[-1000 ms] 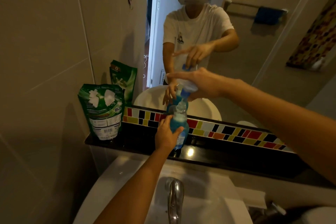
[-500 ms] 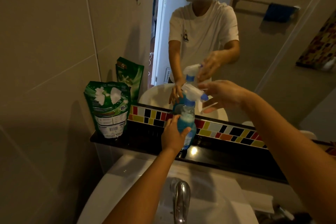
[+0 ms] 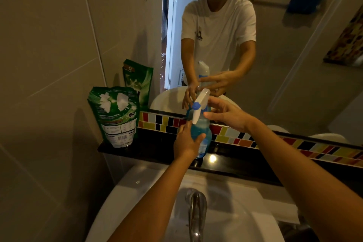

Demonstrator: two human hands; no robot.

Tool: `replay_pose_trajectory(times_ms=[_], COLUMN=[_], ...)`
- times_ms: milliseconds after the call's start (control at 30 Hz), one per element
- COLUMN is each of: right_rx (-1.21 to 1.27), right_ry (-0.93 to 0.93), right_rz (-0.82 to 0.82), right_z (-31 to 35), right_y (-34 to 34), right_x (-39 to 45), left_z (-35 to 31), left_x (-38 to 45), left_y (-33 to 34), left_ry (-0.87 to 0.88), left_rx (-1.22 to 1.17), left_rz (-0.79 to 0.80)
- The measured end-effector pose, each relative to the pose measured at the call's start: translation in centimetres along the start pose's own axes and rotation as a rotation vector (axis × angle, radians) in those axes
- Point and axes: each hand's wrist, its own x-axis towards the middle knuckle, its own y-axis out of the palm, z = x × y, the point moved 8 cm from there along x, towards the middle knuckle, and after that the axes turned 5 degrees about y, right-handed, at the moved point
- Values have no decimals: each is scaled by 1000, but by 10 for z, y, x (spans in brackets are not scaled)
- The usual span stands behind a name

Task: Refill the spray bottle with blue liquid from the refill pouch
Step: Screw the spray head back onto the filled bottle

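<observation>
A clear spray bottle (image 3: 203,130), partly full of blue liquid, stands on the black ledge (image 3: 157,150) under the mirror. My left hand (image 3: 186,143) grips its body from the near side. The white spray head (image 3: 202,98) sits on top, its blue nozzle pointing left towards me. My right hand (image 3: 227,116) pinches the neck just below the head with thumb and fingertips. The green refill pouch (image 3: 115,116) stands upright on the ledge's left end, untouched; I cannot tell whether it is open.
A white sink (image 3: 137,192) with a chrome faucet (image 3: 196,212) lies directly below my arms. A coloured tile strip (image 3: 245,137) and a mirror back the ledge. The tiled wall stands close on the left.
The spray head has turned: its blue nozzle pointed right half a second ago and now points left. My right hand dropped from the head's top to the neck. My left hand kept its hold.
</observation>
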Motion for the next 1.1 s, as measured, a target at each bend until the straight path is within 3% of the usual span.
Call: replay_pose_trajectory(times_ms=[100,400,700,800,900,1000,1100], right_rx=[-22,190,228,201,180,-132,-523], right_ry=[-34,-116,-136,-138,-288,-461,-406], right_rz=[-44,-492,-584,-665,-835,-1053,-979], right_z=[1,-20,-24,-21,-10,13,32], right_y=[0,0,5,9,16,25,32], right_x=[2,-2,-4,-9,-29,-46,-36], left_z=[-1,-4,-3,-5,-5,-3,-1], left_x=[-1,2,0,-2,-2,-2,-2], left_y=[-1,-1,0,0,1,1,-1], left_ry=[-1,1,23,49,54,72,82], left_rx=[13,41,33,36,40,10,0], left_rz=[-4,-7,-16,-18,-3,14,4])
